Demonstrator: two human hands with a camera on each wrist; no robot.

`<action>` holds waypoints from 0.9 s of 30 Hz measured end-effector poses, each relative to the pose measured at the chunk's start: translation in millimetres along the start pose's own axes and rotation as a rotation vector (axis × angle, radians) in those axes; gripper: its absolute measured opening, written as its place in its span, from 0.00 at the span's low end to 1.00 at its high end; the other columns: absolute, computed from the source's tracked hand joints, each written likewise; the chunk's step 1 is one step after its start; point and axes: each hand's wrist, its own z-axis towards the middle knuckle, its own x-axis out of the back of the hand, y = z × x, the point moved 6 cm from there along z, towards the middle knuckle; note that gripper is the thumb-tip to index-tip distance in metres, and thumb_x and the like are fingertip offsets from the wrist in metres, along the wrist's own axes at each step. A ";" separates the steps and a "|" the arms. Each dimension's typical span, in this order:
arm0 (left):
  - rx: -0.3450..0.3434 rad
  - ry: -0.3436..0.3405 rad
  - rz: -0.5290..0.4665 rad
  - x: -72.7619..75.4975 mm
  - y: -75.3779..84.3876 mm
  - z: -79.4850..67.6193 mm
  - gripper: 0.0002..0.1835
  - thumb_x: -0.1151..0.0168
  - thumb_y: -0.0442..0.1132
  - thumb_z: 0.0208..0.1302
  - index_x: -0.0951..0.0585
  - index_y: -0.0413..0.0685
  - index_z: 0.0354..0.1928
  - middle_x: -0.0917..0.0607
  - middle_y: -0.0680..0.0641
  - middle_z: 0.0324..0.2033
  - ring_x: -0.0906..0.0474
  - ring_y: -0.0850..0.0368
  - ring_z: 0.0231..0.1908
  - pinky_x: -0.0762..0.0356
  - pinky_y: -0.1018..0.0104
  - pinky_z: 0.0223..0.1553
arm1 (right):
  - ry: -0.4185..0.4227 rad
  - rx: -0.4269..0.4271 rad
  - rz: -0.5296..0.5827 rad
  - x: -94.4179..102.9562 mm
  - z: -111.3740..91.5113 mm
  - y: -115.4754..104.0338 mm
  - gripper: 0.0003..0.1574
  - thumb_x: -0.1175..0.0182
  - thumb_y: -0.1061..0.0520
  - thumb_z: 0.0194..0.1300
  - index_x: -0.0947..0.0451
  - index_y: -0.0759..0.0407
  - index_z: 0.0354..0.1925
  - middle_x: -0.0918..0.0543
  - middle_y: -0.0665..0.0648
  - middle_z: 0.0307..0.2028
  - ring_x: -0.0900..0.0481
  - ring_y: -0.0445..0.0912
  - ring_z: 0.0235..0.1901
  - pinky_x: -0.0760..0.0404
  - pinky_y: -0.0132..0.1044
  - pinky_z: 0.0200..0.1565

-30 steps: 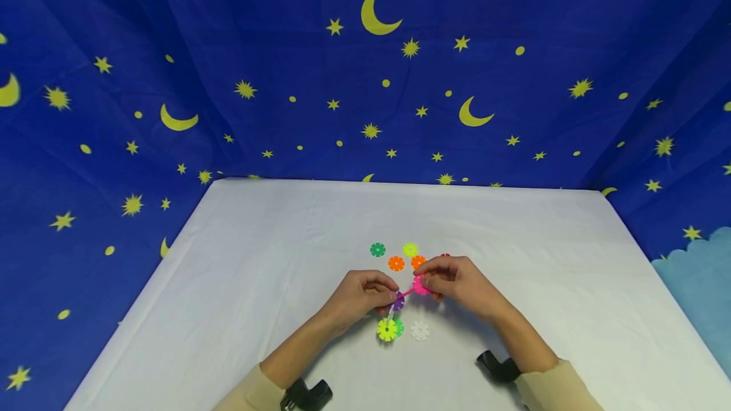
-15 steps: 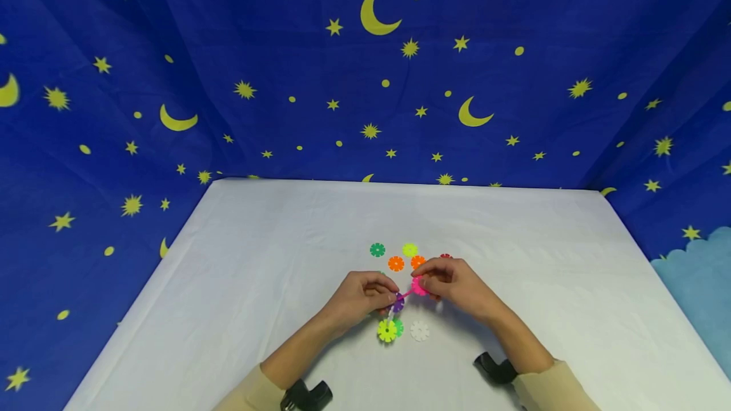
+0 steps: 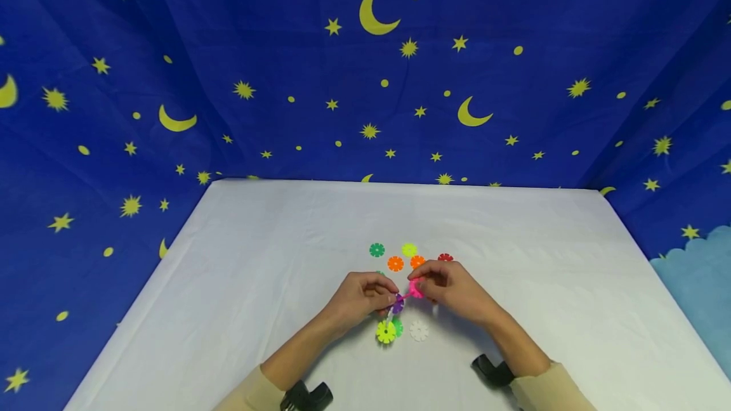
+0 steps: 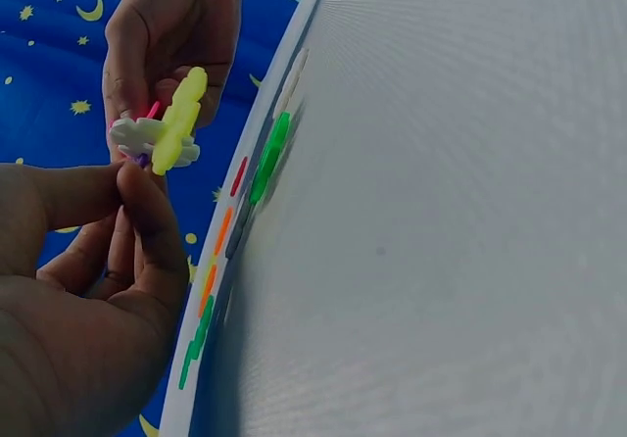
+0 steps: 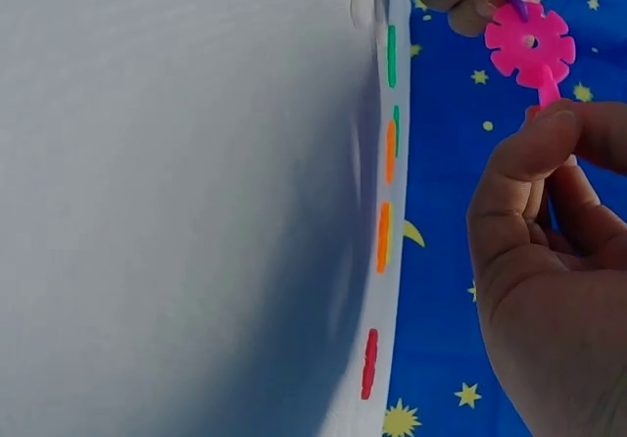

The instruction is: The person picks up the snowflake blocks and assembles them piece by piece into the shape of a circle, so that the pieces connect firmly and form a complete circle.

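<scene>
Notched plastic snowflake discs are linked into a short chain between the two hands, above the table. My left hand (image 3: 360,295) pinches the purple disc (image 3: 398,304) between thumb and fingertips. A white disc (image 4: 132,137) and a yellow disc (image 4: 180,121) hang from the purple one. On the other side, a pink disc (image 5: 530,45) is slotted to the purple disc. My right hand (image 3: 457,289) pinches a second pink disc (image 5: 549,86), which meets the first at an angle. The right fingers partly cover it, so how deep the slots sit is hidden.
Loose discs lie on the white table (image 3: 274,227): dark green (image 3: 377,250), yellow (image 3: 409,250), two orange (image 3: 395,264), red (image 3: 445,258), white (image 3: 419,331) and light green (image 3: 398,327). Another green one is mostly hidden by the left hand. A blue star-patterned curtain (image 3: 320,68) stands behind.
My right hand has moved slightly left and nearer with its pink disc, towards the left hand. More of the red disc shows behind it. The left hand stays almost still.
</scene>
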 end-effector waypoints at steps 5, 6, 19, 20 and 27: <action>-0.025 0.011 0.013 0.1 1.3 -0.6 0.05 0.35 0.30 0.61 0.16 0.36 0.38 0.15 0.43 0.28 0.23 0.55 0.23 0.19 0.63 0.29 | 0.038 0.018 -0.020 -1.4 0.1 -0.8 0.11 0.42 0.63 0.67 0.20 0.63 0.47 0.18 0.56 0.33 0.21 0.57 0.28 0.19 0.44 0.29; -0.027 0.013 0.011 0.0 1.5 -0.8 0.05 0.35 0.30 0.61 0.16 0.36 0.39 0.15 0.43 0.28 0.23 0.55 0.23 0.19 0.62 0.29 | 0.044 0.025 -0.027 -2.0 0.2 -1.2 0.10 0.42 0.63 0.67 0.20 0.62 0.46 0.18 0.56 0.32 0.21 0.56 0.27 0.19 0.44 0.28; 0.025 0.006 -0.068 -4.0 -1.6 -0.3 0.08 0.35 0.31 0.61 0.19 0.33 0.41 0.16 0.43 0.29 0.23 0.56 0.22 0.19 0.63 0.29 | 0.065 0.054 -0.052 -5.7 1.9 -2.8 0.12 0.40 0.58 0.67 0.19 0.59 0.48 0.19 0.59 0.29 0.22 0.50 0.25 0.22 0.35 0.29; 0.029 0.003 -0.074 -4.4 -2.0 0.0 0.09 0.35 0.32 0.62 0.19 0.33 0.41 0.16 0.43 0.29 0.23 0.56 0.22 0.19 0.64 0.28 | 0.070 0.059 -0.044 -5.8 2.4 -2.8 0.13 0.39 0.58 0.67 0.20 0.61 0.49 0.19 0.59 0.29 0.22 0.51 0.25 0.23 0.35 0.29; 0.039 -0.006 -0.095 -5.9 -3.4 0.9 0.13 0.38 0.40 0.67 0.19 0.37 0.44 0.18 0.43 0.33 0.25 0.57 0.23 0.21 0.65 0.23 | 0.137 -0.010 0.059 -8.0 -3.1 -22.7 0.10 0.37 0.64 0.63 0.23 0.67 0.42 0.17 0.62 0.30 0.19 0.62 0.29 0.19 0.44 0.31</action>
